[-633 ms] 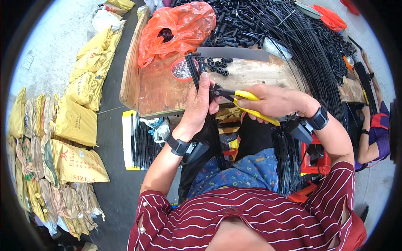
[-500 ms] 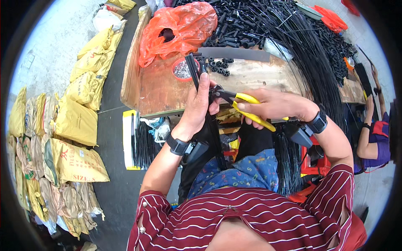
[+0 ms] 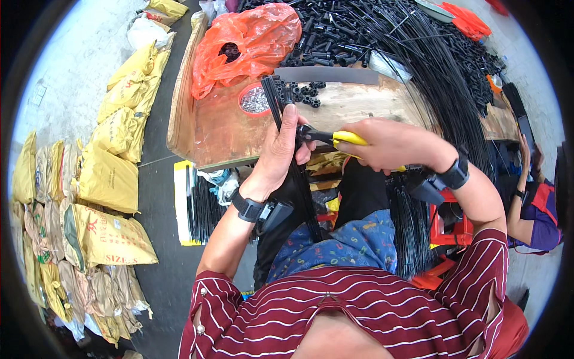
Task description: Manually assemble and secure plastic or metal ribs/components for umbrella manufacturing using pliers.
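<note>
My left hand is closed round a bundle of thin black rods, its thumb pointing up along them; their lower ends run down to my lap. From the right, my right hand squeezes the yellow handles of a pair of pliers. Their dark jaws reach a small black fitting by my left fingers; how they bite on it is too small to tell. Beyond the left thumb, small black ring-shaped parts lie on the wooden table. A red-rimmed bowl of small shiny metal pieces sits left of the rods.
An orange plastic bag covers the table's far left. Black tubular parts are heaped at the back, with long black rods draped over the right side. Yellow sacks line the floor at left. Another person works at far right.
My right hand has closed further on the pliers, and their handles have come together. The left hand keeps its hold on the rods. The view has shifted slightly.
</note>
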### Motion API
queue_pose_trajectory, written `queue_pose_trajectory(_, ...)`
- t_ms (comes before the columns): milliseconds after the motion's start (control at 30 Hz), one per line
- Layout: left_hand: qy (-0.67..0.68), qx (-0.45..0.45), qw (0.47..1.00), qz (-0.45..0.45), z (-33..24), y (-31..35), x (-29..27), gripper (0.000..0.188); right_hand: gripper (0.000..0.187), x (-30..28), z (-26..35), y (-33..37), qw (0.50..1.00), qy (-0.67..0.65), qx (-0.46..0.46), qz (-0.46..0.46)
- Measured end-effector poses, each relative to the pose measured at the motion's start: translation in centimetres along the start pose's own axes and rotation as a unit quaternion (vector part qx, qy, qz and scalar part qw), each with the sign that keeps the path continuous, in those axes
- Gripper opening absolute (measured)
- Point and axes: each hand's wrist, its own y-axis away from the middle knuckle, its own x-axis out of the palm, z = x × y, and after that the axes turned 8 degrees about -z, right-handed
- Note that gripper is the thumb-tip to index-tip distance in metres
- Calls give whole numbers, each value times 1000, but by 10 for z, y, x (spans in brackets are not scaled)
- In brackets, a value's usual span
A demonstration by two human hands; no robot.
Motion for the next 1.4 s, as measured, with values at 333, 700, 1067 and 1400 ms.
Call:
queue_pose_trajectory(333,-114,54,992,-5,27,24,17,35,31,42,-107,-28,909,123,-84,-390)
queue_pose_trajectory(700,-74,238,928,-277,4,73,31,21,38,44,-173,-57,777,256,-131,-560)
queue_pose_trajectory(1067,34,273,904,-328,-62,82,-27,25,54,110,-116,-84,798,186,-242,-520)
queue_pose_trajectory(1400,29,281,901,-328,-72,97,-18,23,51,100,-64,-113,789,71,-421,-442)
